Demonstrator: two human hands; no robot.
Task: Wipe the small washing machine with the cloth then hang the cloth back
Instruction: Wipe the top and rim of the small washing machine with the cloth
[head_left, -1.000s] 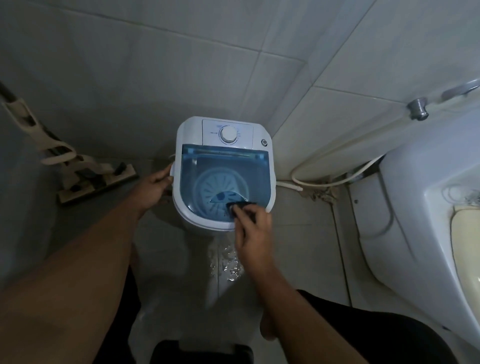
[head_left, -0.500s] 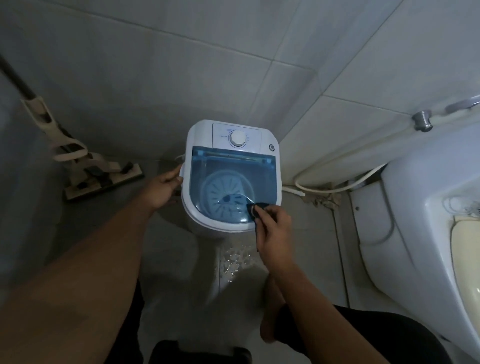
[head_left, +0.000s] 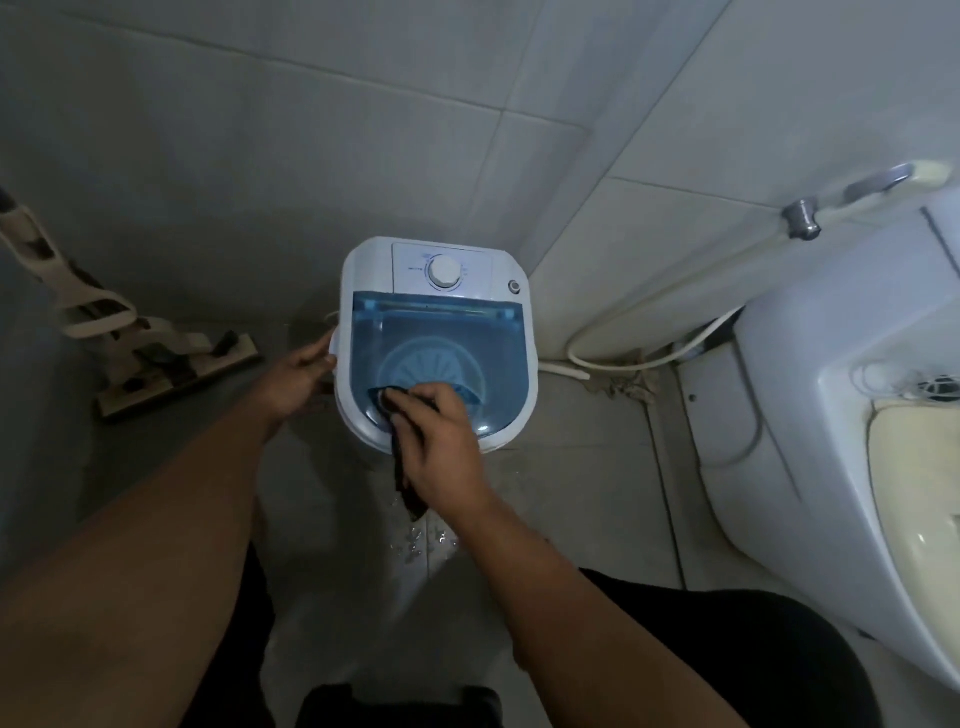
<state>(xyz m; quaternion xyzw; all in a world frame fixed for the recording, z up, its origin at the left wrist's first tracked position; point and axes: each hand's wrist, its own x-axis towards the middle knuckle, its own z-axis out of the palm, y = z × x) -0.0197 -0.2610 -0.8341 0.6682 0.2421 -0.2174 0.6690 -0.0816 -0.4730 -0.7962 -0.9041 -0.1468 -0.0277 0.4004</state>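
Your right hand (head_left: 441, 447) grips the cloth (head_left: 402, 467), pressing it on the washing machine (head_left: 436, 338) lid's front-left corner (wiping underway); your left hand (head_left: 298, 376), fingers relaxed, steadies its left edge. The back panel and sides remain, then hanging the cloth.

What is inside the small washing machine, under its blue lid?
Through the see-through blue lid of the washing machine, a round ribbed disc shows at the tub bottom. The right hand and dark cloth cover its near part.
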